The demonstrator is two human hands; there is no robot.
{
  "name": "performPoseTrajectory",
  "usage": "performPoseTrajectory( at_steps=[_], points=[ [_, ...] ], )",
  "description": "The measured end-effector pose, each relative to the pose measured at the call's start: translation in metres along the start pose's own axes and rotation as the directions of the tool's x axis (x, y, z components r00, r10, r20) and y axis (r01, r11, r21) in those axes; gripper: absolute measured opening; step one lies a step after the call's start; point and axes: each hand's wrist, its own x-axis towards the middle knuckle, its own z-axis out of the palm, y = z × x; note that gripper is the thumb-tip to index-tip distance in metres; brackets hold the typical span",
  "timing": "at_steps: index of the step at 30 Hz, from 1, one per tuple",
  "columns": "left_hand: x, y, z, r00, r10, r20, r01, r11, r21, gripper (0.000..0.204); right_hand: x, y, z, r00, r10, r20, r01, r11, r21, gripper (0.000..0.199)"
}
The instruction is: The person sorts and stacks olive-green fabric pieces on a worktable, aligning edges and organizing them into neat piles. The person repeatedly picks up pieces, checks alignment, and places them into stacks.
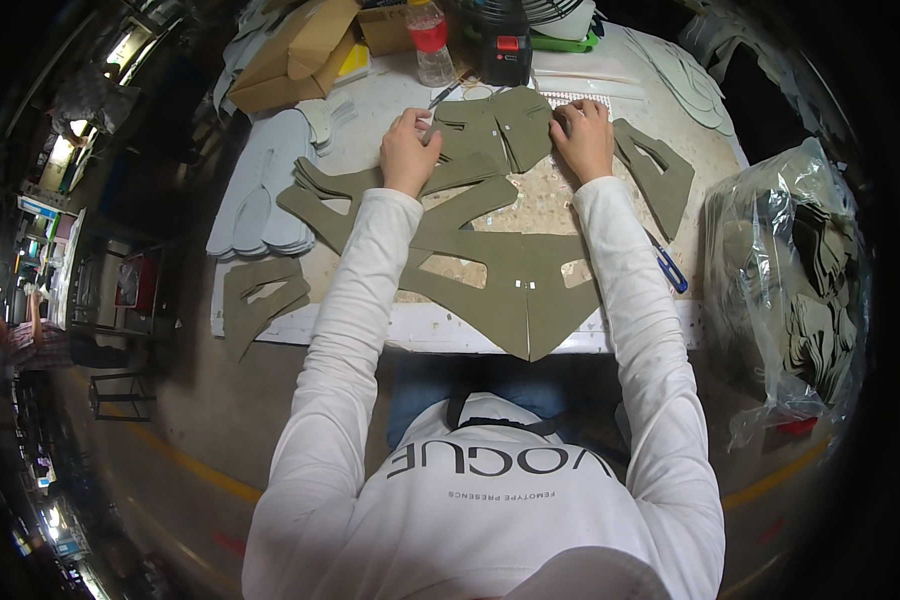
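Observation:
Several olive-green cut pieces of stiff fabric lie spread over a white worktable (440, 328). My left hand (408, 150) presses its fingers on the left edge of a folded olive piece (495, 128) at the table's far middle. My right hand (584, 138) rests on the same piece's right edge. A large olive piece (525, 290) with cut-out windows lies below my forearms and hangs over the near table edge. Another olive piece (660, 175) lies right of my right hand.
A stack of pale blue cut shapes (265, 190) covers the table's left side. Cardboard boxes (300, 50), a plastic bottle (430, 40) and a black and red tool (507, 55) stand at the back. Blue-handled scissors (668, 265) lie right. A clear bag of pieces (790, 280) sits beside the table.

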Motion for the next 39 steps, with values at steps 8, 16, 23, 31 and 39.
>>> performPoseTrajectory(
  at_steps=[8,16,23,31,39],
  points=[
    [-0.003,-0.010,0.002,0.997,-0.029,0.069,0.021,0.993,0.120,0.025,0.000,-0.012,0.001,0.964,0.242,0.111,-0.264,0.820,0.508,0.032],
    [0.013,-0.006,0.005,0.988,-0.005,-0.154,-0.043,0.952,-0.304,0.024,0.003,-0.017,-0.008,0.942,0.184,0.279,-0.330,0.638,0.696,0.019],
    [-0.002,0.023,-0.087,0.989,-0.074,0.125,0.144,0.624,-0.768,0.015,-0.008,0.000,-0.104,0.944,0.115,0.310,-0.331,0.308,0.892,0.021],
    [-0.054,0.062,-0.124,0.949,-0.092,0.302,0.277,0.703,-0.655,0.027,-0.061,-0.014,-0.162,0.870,0.191,0.454,-0.487,0.188,0.853,0.028],
    [-0.153,0.085,-0.090,0.728,-0.125,0.674,0.507,0.760,-0.406,0.023,-0.151,-0.051,-0.172,0.695,0.297,0.655,-0.714,0.170,0.679,0.035]
  ],
)
